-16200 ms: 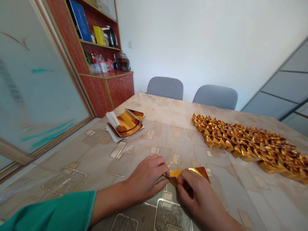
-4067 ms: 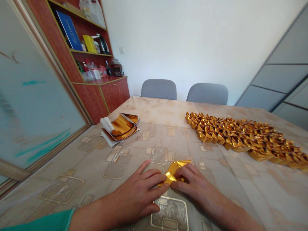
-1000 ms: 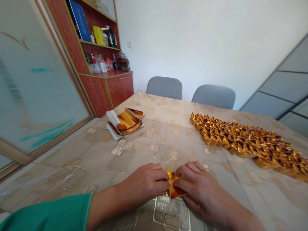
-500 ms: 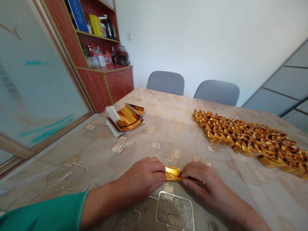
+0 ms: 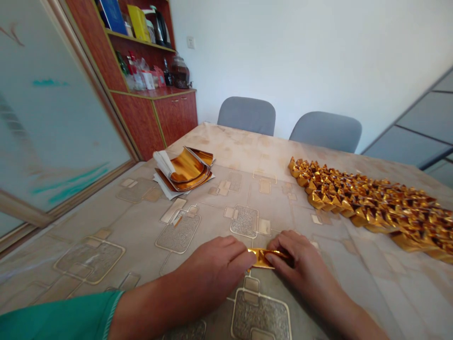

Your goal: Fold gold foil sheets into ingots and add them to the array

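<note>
A small folded piece of gold foil paper [image 5: 262, 258] lies flat on the patterned tablecloth [image 5: 141, 226] near the front edge. My left hand [image 5: 215, 264] pinches its left end with curled fingers. My right hand [image 5: 297, 257] presses and pinches its right end, so that most of the paper is hidden under my fingers. Both hands rest on the table, almost touching each other.
A stack of gold foil sheets [image 5: 186, 170] on white paper lies at the back left. Several folded gold pieces [image 5: 368, 205] lie in rows at the right. Two grey chairs [image 5: 247, 114] stand behind the table. A red wooden cabinet [image 5: 155, 108] is at the left.
The gold paper has gone from a crumpled, raised shape to a flat narrow strip pressed on the table. Both hands have stayed together on it.
</note>
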Tool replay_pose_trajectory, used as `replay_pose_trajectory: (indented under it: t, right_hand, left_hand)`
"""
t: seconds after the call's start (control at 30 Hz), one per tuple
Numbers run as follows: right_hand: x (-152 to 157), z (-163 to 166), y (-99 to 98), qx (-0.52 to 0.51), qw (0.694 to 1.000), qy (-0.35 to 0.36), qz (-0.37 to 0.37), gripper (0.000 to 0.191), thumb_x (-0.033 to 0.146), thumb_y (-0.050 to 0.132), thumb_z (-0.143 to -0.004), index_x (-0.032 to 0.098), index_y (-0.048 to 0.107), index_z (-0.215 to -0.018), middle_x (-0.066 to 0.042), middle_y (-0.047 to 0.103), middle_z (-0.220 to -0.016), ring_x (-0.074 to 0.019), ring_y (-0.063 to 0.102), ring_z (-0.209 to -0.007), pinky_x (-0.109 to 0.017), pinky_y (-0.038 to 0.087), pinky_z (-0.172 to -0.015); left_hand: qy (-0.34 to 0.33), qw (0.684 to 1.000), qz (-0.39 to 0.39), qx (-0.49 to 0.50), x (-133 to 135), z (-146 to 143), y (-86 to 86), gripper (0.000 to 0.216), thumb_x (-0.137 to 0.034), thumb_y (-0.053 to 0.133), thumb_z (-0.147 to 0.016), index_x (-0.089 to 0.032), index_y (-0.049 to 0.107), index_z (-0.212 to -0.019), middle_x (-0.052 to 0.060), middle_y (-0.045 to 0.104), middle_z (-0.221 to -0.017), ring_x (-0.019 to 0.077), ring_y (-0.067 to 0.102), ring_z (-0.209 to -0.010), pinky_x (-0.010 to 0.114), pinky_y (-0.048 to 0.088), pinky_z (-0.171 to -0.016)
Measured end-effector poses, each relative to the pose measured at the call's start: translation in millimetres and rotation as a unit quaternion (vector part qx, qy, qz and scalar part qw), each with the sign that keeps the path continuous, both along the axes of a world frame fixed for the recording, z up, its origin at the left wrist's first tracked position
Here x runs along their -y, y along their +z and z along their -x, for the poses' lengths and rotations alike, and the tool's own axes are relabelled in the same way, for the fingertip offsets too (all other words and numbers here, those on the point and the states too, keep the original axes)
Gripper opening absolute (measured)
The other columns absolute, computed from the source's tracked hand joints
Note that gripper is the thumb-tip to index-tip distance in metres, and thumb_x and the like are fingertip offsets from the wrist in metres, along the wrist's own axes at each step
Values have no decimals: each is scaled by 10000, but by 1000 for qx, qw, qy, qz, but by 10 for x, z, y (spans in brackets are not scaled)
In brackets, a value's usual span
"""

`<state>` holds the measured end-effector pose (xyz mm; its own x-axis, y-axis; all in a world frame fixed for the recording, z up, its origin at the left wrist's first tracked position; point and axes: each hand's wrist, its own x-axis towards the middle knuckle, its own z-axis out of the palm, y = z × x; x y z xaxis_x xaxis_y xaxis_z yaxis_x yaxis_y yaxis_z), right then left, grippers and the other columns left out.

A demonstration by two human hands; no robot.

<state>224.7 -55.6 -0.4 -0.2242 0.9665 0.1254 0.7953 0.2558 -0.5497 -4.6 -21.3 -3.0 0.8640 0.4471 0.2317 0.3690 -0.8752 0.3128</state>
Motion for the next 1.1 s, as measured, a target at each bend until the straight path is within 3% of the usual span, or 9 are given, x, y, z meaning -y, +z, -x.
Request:
replay_pose_trajectory:
  t: [0.1, 0.8, 1.1]
  right_hand:
    - [-2, 8, -36, 8, 1000, -6, -10, 143, 114, 642, -847, 203, 617, -737, -10, 633, -750, -196, 570, -717, -314, 381, -662]
    - [14, 13, -65, 80, 991, 42, -95, 117, 223, 641, -905, 227, 583, -803, -25, 602, -814, -224, 542, -769, -354, 372, -691]
    - [22, 11, -136, 107, 987, 56, -103, 99, 186, 616, -916, 219, 560, -841, -26, 620, -817, -220, 561, -767, -340, 430, -681]
  left_hand:
    - [-17, 999, -26, -9, 12, 7, 5, 269, -163, 485, -970, -186, 538, -1232, 34, 620, -921, 193, 554, -800, 310, 471, -712]
    - [-30, 997, -66, -15, 48, -6, -60, 211, -178, 510, -966, -140, 587, -1160, 55, 621, -913, 203, 547, -843, 328, 460, -756]
    - [-38, 997, -58, -17, 44, -11, 4, 197, -171, 494, -962, -190, 605, -1124, 83, 614, -1260, 205, 549, -922, 350, 445, -826]
